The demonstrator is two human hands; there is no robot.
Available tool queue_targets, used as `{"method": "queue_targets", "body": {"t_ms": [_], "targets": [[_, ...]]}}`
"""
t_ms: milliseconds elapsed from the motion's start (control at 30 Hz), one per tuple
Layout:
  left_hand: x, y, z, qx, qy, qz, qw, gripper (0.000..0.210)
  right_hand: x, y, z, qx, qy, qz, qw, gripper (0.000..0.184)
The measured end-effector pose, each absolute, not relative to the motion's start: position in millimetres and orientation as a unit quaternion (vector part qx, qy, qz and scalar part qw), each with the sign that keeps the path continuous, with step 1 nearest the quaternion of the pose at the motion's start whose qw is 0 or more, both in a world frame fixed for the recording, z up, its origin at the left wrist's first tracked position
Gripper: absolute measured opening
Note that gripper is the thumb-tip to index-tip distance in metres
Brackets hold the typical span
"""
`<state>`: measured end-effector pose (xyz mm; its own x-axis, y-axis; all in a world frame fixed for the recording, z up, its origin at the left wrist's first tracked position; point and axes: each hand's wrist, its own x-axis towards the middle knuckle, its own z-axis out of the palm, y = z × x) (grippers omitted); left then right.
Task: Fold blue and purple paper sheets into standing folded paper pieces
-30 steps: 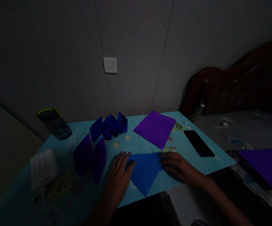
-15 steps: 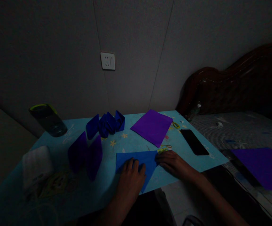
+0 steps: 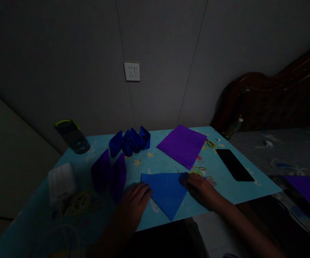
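A sheet of blue paper (image 3: 167, 191), folded into a triangle, lies on the table with one point towards me. At its right corner, my right hand (image 3: 199, 188) has its fingers closed on the paper. My left hand (image 3: 136, 200) rests at the left edge, fingers stretched out flat and the tips touching the paper. Left of it stands a folded purple paper piece (image 3: 108, 175). Behind that are several folded dark blue paper pieces (image 3: 130, 141) in a row. A flat purple paper square (image 3: 183, 145) lies beyond the blue triangle.
On the left are a tilted dark cup (image 3: 73, 136) with a green rim and a white charger-like box (image 3: 62, 182) with a cable. At right lie a black phone (image 3: 235, 165) and yellow-handled scissors (image 3: 211, 143). Another purple sheet (image 3: 309, 193) is beyond the table (image 3: 251, 191).
My left hand has slid from the middle of the blue paper to its left edge, uncovering the triangle. The right hand stays at the right corner. The view has turned slightly left.
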<state>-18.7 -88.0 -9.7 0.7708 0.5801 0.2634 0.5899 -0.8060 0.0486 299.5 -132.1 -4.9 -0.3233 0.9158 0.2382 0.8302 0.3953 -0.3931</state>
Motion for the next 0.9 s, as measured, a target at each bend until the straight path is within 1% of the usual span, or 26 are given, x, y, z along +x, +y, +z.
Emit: {"method": "queue_targets", "body": {"t_ms": [133, 367, 467, 533, 700, 800, 900], "targets": [[-40, -72, -5, -0.946, -0.310, -0.082, 0.036, 0.046, 304, -134, -4, -0.514, -0.820, 0.131, 0.216, 0.023], [-30, -67, -5, -0.934, -0.336, -0.107, 0.050, 0.044, 321, -138, 4, -0.479, -0.839, 0.184, 0.183, 0.024], [-30, -67, -5, -0.930, -0.347, -0.096, 0.076, 0.045, 320, -138, 5, -0.483, -0.836, 0.182, 0.185, 0.024], [-30, -68, -6, -0.928, -0.354, -0.091, 0.075, 0.049, 317, -138, 6, -0.489, -0.834, 0.175, 0.188, 0.024], [-29, -71, -19, -0.911, -0.394, -0.122, 0.017, 0.055, 312, -137, 8, -0.490, -0.835, 0.159, 0.196, 0.025], [-32, -71, -23, -0.899, -0.404, -0.155, -0.060, 0.057, 313, -138, 4, -0.491, -0.833, 0.152, 0.205, 0.025], [-36, -72, -20, -0.894, -0.383, -0.189, -0.135, 0.059, 315, -138, -1, -0.495, -0.830, 0.143, 0.214, 0.026]]}}
